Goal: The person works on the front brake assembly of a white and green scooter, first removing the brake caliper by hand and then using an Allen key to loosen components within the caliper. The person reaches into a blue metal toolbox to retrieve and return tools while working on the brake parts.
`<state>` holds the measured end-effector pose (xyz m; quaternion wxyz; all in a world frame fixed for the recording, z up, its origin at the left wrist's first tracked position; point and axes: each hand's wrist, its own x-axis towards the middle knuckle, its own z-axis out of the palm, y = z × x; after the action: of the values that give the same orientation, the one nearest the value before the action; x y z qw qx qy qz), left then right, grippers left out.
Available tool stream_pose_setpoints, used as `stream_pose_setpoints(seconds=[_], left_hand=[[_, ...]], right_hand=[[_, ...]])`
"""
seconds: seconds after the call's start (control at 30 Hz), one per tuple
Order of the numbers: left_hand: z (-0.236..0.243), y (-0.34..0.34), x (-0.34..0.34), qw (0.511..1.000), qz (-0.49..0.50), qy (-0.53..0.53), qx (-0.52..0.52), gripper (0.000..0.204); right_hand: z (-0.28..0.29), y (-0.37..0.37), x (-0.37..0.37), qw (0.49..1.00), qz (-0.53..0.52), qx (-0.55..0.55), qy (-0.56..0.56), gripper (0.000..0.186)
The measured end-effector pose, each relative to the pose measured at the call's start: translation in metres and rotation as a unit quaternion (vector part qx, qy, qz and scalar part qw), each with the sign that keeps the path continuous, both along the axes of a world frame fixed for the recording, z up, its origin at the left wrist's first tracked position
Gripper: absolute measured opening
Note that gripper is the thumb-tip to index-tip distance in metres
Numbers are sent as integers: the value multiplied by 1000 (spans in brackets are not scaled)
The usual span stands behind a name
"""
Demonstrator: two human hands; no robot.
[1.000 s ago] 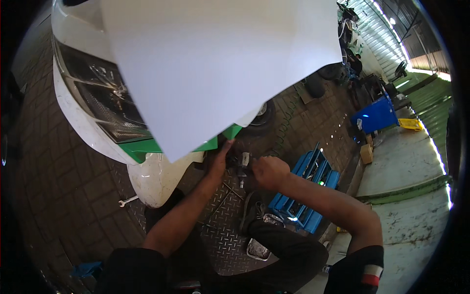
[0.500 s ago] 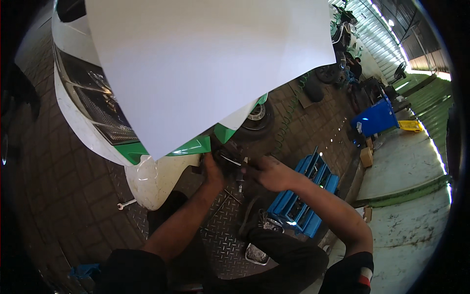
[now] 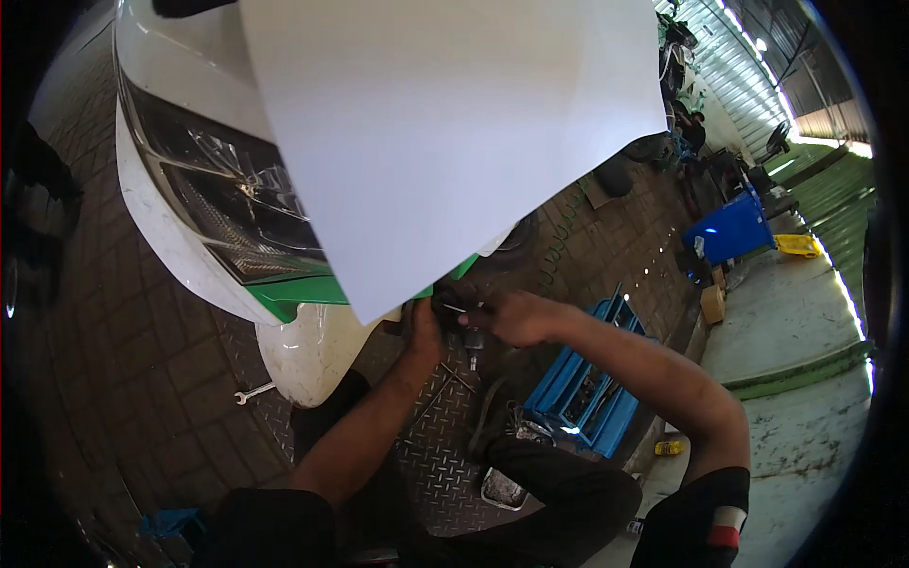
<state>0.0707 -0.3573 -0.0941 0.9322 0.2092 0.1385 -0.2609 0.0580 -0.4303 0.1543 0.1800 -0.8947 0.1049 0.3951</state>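
My left hand (image 3: 424, 331) is wrapped round a dark part under the white and green motorcycle front (image 3: 185, 241), its fingertips mostly hidden. My right hand (image 3: 521, 320) is closed on a thin metal tool (image 3: 454, 308) at that dark part, beside my left fingers. A small grey metal object (image 3: 473, 355) shows just below my hands. A large white sheet (image 3: 454, 133) covers much of the bodywork above them. A white body panel (image 3: 303, 364) hangs below the headlight, left of my left forearm.
An open blue toolbox (image 3: 587, 407) lies right of my legs. A spanner (image 3: 256, 393) and a metal tray (image 3: 502, 492) rest by me. A coiled green hose (image 3: 563, 232) crosses the paving toward parked motorcycles. A blue bin (image 3: 724, 227) stands by the wall. A person's dark legs (image 3: 43, 175) show at far left.
The view has shifted slightly, moving the bodywork rightward in the picture. My hands have drawn closer together under the panel. The person at far left has come further into view.
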Motion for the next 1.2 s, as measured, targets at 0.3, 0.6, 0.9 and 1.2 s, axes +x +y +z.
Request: stream_pose_setpoints(seconds=[0.3, 0.6, 0.9, 1.2], left_hand=[[-8, -6, -3, 993, 69, -47, 83, 48], [-11, -9, 9, 989, 40, -78, 116, 48], [24, 2, 6, 989, -29, -144, 14, 48], [43, 20, -19, 992, -3, -112, -61, 55]], right_hand=[[-30, -15, -21, 969, 165, -121, -140, 42], [-38, -26, -11, 965, 160, -188, -83, 37], [-2, -19, -48, 984, -71, 87, -141, 40], [-48, -4, -90, 860, 84, 46, -501, 34]])
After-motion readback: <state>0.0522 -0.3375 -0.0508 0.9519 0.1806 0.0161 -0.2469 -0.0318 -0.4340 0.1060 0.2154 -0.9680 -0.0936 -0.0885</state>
